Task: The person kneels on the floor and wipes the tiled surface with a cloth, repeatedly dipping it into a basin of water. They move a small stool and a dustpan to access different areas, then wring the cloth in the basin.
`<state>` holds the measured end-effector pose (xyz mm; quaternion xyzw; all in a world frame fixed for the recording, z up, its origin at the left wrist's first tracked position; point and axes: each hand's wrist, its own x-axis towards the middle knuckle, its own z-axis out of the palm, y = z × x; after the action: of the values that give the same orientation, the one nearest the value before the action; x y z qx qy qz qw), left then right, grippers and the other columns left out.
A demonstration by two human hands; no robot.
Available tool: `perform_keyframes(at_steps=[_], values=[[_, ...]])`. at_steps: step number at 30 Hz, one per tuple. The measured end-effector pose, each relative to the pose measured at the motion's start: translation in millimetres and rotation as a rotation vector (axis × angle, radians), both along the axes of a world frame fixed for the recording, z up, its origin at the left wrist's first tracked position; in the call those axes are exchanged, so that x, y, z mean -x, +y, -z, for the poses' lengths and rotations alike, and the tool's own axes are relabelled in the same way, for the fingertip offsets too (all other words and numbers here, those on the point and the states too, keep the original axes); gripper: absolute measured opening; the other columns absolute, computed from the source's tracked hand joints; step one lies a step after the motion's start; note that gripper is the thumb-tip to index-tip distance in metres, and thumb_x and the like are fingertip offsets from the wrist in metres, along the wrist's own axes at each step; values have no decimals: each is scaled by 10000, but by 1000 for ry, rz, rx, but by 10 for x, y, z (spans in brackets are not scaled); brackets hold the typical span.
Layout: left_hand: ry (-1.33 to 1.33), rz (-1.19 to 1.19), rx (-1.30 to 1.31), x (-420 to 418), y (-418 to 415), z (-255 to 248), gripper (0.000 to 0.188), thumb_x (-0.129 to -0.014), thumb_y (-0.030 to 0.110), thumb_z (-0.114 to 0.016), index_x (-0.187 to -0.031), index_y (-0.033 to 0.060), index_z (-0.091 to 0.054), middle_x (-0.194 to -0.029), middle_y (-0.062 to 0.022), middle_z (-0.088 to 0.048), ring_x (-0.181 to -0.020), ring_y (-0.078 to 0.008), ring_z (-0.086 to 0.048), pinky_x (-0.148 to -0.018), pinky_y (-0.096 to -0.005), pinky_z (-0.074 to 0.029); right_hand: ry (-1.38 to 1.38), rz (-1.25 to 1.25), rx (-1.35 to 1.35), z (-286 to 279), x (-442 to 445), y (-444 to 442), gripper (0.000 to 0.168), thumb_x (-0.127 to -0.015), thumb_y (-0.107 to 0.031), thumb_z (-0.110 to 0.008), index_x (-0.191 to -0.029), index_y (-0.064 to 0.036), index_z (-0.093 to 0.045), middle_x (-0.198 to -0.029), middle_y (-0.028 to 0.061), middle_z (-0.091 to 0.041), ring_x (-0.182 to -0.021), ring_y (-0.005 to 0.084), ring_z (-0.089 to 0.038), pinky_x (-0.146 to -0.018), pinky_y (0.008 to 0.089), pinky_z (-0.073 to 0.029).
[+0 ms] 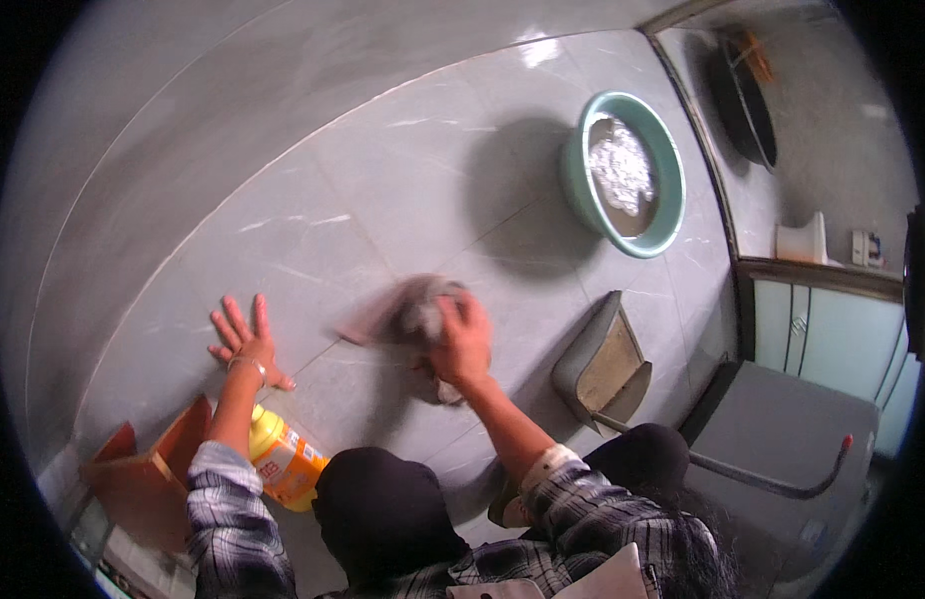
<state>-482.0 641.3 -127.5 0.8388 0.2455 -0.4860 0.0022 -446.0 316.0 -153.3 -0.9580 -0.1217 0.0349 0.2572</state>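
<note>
My right hand (462,337) grips a bunched cloth (391,311) against the grey tiled floor (297,224). The cloth is dark and pinkish, and blurred by motion; part of it lies under my hand. Flat on the tiles at the left, my left hand (246,337) leans with its fingers spread and holds nothing. A bracelet circles that wrist. Close by the left forearm stands a yellow bottle (286,457) with an orange label bearing writing. Farther off, a teal plastic basin (574,176) contains murky water topped with white foam (623,168).
A grey dustpan (612,359) with a long bent handle (754,475) lies right of my right arm. Beyond it sits a grey box-like object (784,427). A brown open box (144,479) is at lower left. A wall (170,112) curves along the far side, and a dark round pan (743,105) appears at upper right.
</note>
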Motion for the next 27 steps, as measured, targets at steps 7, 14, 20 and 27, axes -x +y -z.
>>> perform_keyframes(at_steps=[7, 14, 20, 27], values=[[-20, -19, -36, 17, -61, 18, 1646, -440, 344, -968, -1438, 239, 337, -1478, -263, 366, -1402, -473, 238, -1076, -695, -160, 358, 1197, 258, 186, -1314, -1478, 625, -839, -311, -668, -1350, -22, -453, -1434, 254, -353, -1245, 432, -431, -1033, 482, -377], [-7, 12, -91, 16, -194, -22, 1665, -427, 350, -970, -1429, 232, 354, -1476, -253, 373, -1407, -466, 230, -1072, -688, -205, 291, 644, 273, 232, -1377, -299, 587, -739, -200, -652, -1303, -113, -513, -1452, 249, -330, -1289, 419, -372, -958, 540, -378], [-81, 70, -27, 20, -134, 182, 1642, -379, 370, -978, -1478, 258, 237, -1533, -233, 272, -1436, -461, 125, -1051, -695, -247, -138, -163, 71, -7, -450, 722, 496, -772, -150, -594, -1261, -85, -544, -1434, 202, -379, -1293, 355, -373, -990, 491, -350], [-398, 71, -90, 221, 74, 367, 877, -836, 342, -659, -1522, 233, -123, -1592, -178, -56, -1463, -371, -93, -1090, -610, -238, 437, -457, -167, 101, 1166, 458, 390, -855, -202, -570, -1243, -163, -592, -1413, 156, -435, -1293, 344, -406, -996, 542, -364]])
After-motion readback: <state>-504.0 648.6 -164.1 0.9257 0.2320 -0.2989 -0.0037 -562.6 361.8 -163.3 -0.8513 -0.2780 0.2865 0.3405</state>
